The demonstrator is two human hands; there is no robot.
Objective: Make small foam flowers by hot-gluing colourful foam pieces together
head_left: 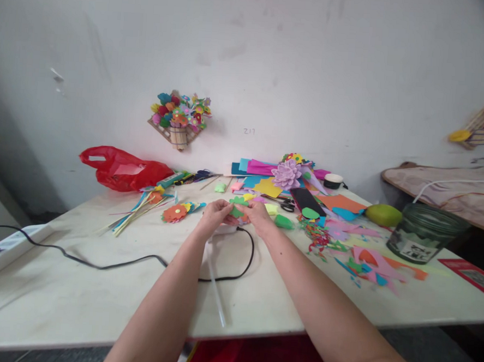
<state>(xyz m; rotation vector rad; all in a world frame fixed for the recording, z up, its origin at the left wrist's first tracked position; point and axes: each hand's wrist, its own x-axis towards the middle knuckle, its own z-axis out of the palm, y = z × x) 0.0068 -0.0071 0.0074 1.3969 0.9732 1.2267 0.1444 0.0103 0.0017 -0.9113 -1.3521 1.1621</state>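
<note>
Both hands meet over the middle of the table around a green flower-shaped cutout (237, 204). My left hand (217, 213) pinches its left side, and my right hand (257, 213) pinches its right side. A bit of orange shows beneath the green piece, partly covered by the fingers. Just below the hands lies a white glue gun (225, 230) with a black cord, and a clear glue stick (217, 289) points from it toward the table's front edge. Left of my left hand sits an orange flower (175, 213) with a small yellow one beside it.
A red plastic bag (128, 169), thin sticks (135, 214) and a white power strip (12, 249) are on the left. Rightward lie scissors (286, 204), a dark phone (307, 201), coloured scraps (378, 263), a green fruit (383, 215) and a dark green jar (425, 233).
</note>
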